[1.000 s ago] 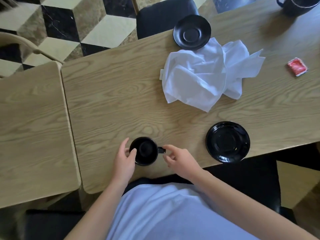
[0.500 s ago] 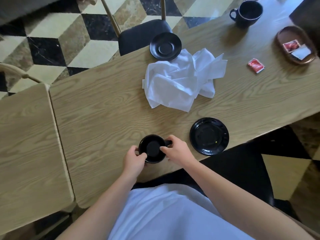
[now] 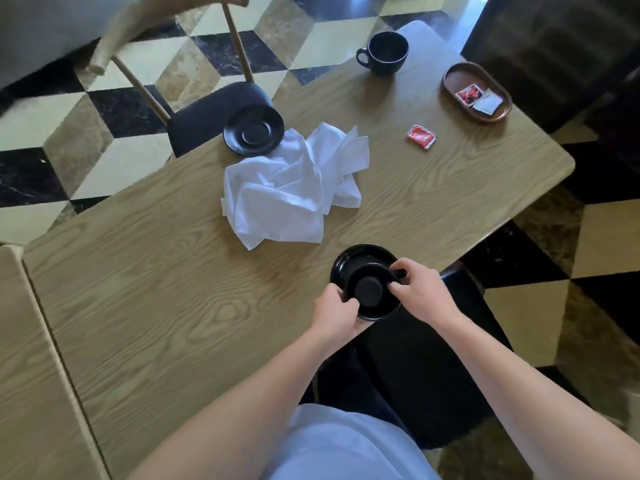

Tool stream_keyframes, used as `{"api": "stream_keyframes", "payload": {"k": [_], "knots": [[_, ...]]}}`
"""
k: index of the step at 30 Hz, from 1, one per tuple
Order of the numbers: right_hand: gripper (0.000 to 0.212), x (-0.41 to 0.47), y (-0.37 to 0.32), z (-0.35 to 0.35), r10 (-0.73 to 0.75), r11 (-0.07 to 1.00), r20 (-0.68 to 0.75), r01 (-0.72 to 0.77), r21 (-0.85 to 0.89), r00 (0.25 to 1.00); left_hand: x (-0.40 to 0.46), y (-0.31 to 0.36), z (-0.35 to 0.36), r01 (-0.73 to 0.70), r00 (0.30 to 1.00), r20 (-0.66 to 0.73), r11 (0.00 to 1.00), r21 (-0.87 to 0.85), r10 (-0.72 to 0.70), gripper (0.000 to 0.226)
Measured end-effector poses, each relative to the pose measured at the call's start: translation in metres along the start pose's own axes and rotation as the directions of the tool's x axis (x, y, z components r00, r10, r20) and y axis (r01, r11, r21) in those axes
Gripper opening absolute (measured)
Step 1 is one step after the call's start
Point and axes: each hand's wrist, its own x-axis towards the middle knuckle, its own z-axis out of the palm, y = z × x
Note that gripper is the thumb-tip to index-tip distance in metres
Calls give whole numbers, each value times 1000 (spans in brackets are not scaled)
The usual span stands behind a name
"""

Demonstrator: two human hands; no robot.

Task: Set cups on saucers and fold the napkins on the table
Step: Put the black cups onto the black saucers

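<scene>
1. Head view: the left hand (image 3: 335,315) grips the near side of a black cup (image 3: 372,292); the right hand (image 3: 417,292) pinches its rim beside the handle.
2. The cup sits over a black saucer (image 3: 349,263) at the near table edge (whether it rests there is unclear).
3. A crumpled napkin (image 3: 294,188), a second saucer (image 3: 253,134) and a second cup (image 3: 386,53) lie farther out on the wooden table (image 3: 156,278), above a checkered floor (image 3: 104,109).
</scene>
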Motion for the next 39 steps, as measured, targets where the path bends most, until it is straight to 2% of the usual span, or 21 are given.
{"api": "stream_keyframes", "payload": {"k": [4, 9, 12, 17, 30, 35, 39], "knots": [[23, 13, 6, -6, 22, 1000, 9, -22, 17, 1000, 18, 7, 7, -20, 1000, -5, 992, 124, 20, 6], [18, 25, 6, -6, 20, 1000, -26, -20, 20, 999, 31, 15, 9, -5, 1000, 17, 997, 82, 4, 16], [17, 28, 5, -2, 35, 999, -23, -35, 32, 999, 38, 16, 6, 10, 1000, 17, 997, 74, -12, 12], [20, 28, 4, 5, 51, 998, -8, -51, 39, 999, 43, 12, 4, 30, 999, 22, 998, 46, -31, 7], [33, 38, 3, 3, 60, 998, 77, -61, 18, 995, 50, 10, 3, 57, 995, 89, 994, -90, -49, 14], [33, 36, 2, 6, 56, 997, 96, -61, 48, 994, 50, 9, 4, 52, 995, 84, 996, -78, -45, 14], [33, 32, -2, 9, 38, 998, 94, -43, 51, 995, 53, 16, 2, 119, 986, 123, 990, -72, -109, 20]]}}
